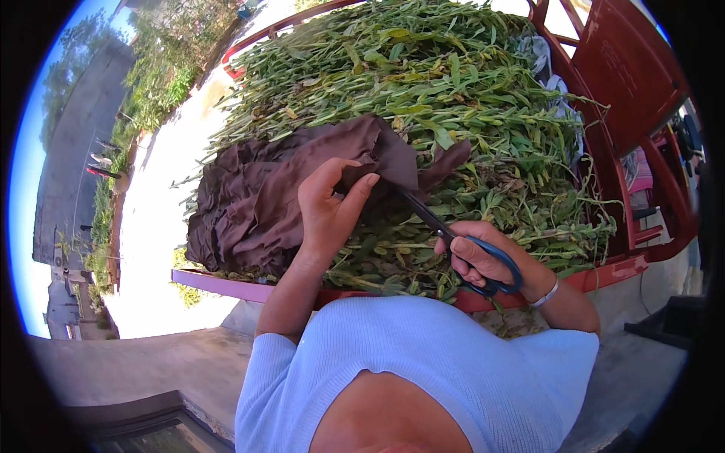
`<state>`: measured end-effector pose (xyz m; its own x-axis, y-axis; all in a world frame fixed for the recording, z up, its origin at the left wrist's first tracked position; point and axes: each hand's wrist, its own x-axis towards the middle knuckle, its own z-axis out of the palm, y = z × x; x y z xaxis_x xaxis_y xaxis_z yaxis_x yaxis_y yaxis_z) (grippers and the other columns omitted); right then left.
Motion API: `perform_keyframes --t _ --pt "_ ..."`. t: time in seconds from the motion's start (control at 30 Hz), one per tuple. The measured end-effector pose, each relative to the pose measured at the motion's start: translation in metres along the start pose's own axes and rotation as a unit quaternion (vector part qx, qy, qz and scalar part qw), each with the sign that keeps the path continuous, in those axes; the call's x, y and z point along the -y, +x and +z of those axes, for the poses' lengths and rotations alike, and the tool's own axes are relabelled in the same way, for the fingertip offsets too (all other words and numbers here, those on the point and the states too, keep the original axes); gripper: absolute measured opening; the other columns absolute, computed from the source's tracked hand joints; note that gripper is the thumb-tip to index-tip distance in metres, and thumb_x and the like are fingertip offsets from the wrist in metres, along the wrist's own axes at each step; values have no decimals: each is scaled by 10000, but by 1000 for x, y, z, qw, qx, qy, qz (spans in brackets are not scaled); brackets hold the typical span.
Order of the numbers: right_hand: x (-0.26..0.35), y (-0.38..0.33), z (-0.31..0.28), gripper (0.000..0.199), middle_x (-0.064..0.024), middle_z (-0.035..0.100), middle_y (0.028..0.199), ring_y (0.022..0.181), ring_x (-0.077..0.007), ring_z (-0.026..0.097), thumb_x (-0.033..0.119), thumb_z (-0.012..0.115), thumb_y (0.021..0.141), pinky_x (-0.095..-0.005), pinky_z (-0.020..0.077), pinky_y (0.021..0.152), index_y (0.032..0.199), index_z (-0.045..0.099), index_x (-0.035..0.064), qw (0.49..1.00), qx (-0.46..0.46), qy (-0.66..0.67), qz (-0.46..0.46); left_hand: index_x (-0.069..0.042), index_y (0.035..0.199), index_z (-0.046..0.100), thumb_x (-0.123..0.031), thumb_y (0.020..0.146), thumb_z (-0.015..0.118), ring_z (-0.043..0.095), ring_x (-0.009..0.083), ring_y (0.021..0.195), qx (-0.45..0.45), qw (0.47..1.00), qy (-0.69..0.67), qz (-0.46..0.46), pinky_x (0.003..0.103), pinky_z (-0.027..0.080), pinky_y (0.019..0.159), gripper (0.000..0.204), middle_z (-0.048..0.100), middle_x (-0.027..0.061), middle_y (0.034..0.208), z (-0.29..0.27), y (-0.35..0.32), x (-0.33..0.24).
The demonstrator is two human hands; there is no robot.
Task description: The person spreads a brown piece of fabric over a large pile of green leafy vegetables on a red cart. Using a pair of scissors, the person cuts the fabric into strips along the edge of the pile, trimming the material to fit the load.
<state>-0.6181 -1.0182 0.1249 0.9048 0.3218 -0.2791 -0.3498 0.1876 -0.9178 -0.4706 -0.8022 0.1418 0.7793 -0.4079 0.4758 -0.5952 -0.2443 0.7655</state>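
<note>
A crumpled dark brown cloth [257, 196] lies over cut green plants, its right part lifted. My left hand [332, 200] pinches a fold of it between thumb and fingers. From the right, my right hand [479, 253] grips a pair of scissors [500, 260] with dark blue handles. The dark blades point up and left, and their tips reach the cloth just beside my left fingers. Cloth hides the blade ends, so whether they are apart or together cannot be seen. A narrow strip of the cloth [449, 162] sticks out to the right over the leaves.
Leafy stalks [423, 83] fill a red-framed cart bed [604, 275] in front of me. A red panel [630, 75] and pale plastic bags [540, 57] stand at its right side. Sunlit ground [151, 234], shrubs and a grey wall [75, 166] lie to the left.
</note>
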Motion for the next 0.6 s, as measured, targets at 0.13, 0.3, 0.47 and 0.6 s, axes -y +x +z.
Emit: perform_keyframes --t 0.13,0.3,0.47,0.6 --pt "-3 3 -2 616 12 480 570 446 -36 447 593 547 876 -187 374 402 987 555 -13 1000 15 -26 -1 15 853 586 -17 765 747 553 103 665 -113 991 -55 -37 225 444 612 186 621 52 750 7 -9 6" --pt "-6 6 -1 548 14 480 569 453 -54 479 594 591 850 -206 390 386 806 542 51 999 11 -47 1 23 837 577 42 729 745 603 139 753 -22 994 29 104 233 472 691 201 643 79 836 11 -10 3" --pt "-3 4 4 540 18 470 566 455 -63 478 583 599 847 -223 378 390 812 558 46 998 21 -66 6 28 825 582 92 679 737 609 166 785 25 987 50 149 246 478 699 222 630 104 896 3 -13 -1" --pt "-3 4 3 546 17 475 568 465 -66 481 588 599 843 -228 375 396 814 566 44 998 24 -59 -7 22 861 619 97 680 728 576 155 729 66 989 71 113 242 449 633 224 610 89 879 -5 -16 0"
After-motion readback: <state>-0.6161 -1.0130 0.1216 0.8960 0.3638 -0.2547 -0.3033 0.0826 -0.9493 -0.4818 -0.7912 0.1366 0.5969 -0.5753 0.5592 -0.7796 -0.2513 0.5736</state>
